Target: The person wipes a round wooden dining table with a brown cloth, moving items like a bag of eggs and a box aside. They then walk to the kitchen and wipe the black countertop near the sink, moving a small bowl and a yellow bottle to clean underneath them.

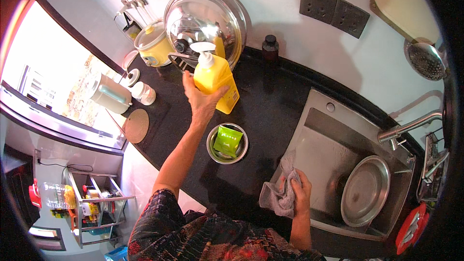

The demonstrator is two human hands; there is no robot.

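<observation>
My left hand (200, 101) reaches across the black counter and grips a yellow pump bottle (212, 79) with a white pump head, its thumb and fingers on opposite sides. The bottle appears tilted; whether its base touches the counter I cannot tell. A crumpled grey cloth (282, 193) is bunched in my right hand (300, 194) at the sink's near left edge. Between the hands, a round metal bowl (245, 151) stands on the counter with a green packet (228, 140) in it. Behind the bottle lean large glass lids (193, 14) with metal rims.
The steel sink (333, 130) on the right holds a round metal basin (366, 191) under the faucet (411, 124). A small dark bottle (270, 47) stands by the wall. At left are a yellow cooker (153, 43), a kettle (108, 93), a jar (144, 93) and a round mat (136, 125).
</observation>
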